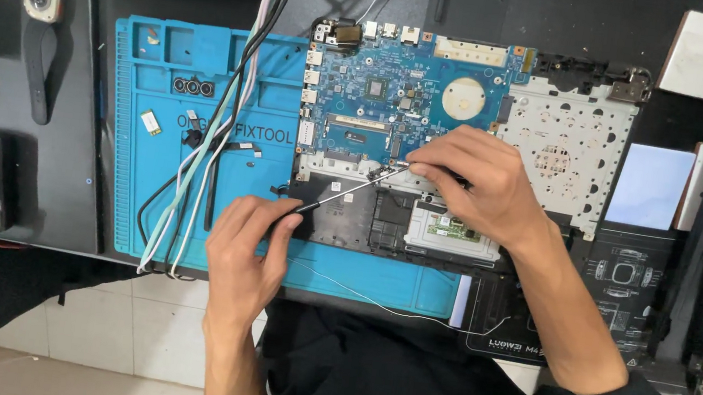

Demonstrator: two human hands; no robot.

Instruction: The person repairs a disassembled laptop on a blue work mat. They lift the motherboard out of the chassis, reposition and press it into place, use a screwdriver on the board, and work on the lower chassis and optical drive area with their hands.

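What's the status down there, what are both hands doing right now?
Left hand gripping screwdriver. Right hand steadying its tip on the opened laptop. Cable bundle lies left, clear.

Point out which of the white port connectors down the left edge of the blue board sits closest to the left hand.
The lowest one, just above the metal frame. The other three stack above it toward the board's top corner, farther from the left hand.

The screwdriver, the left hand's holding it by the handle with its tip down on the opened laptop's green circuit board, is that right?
Not quite: the circuit board is blue, not green. The head view shows the left hand holding the screwdriver by its handle, tip at the opened laptop, beside the right hand.
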